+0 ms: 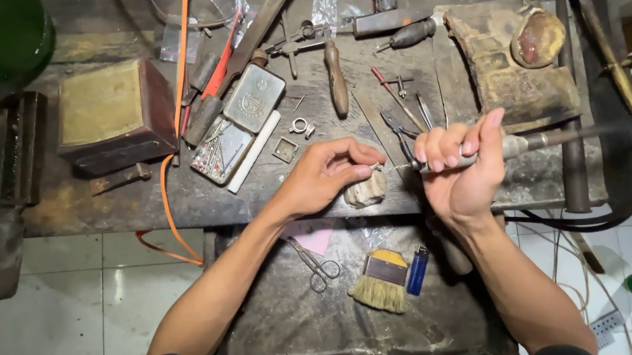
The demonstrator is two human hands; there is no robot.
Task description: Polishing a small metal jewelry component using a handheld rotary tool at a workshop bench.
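My right hand (pixel 462 169) is closed around the metal handpiece of a flexible-shaft rotary tool (pixel 528 142), whose dark cable runs off to the right. Its tip points left at a tiny bright metal piece (pixel 376 167) pinched between the thumb and fingers of my left hand (pixel 327 175). Both hands meet at the front edge of a worn, dark workbench (pixel 110 207). Just under my left fingertips a pale, rough bench peg or block (pixel 365 190) juts out from that edge.
An open tin of small bits (pixel 221 148), files, a wooden-handled tool (pixel 336 80), a small ring (pixel 299 125), a brown box (pixel 113 114) and a leather pad (pixel 508 60) crowd the bench. Scissors (pixel 316 266), a brush (pixel 379 283) and a blue lighter (pixel 417 270) lie in the lower tray.
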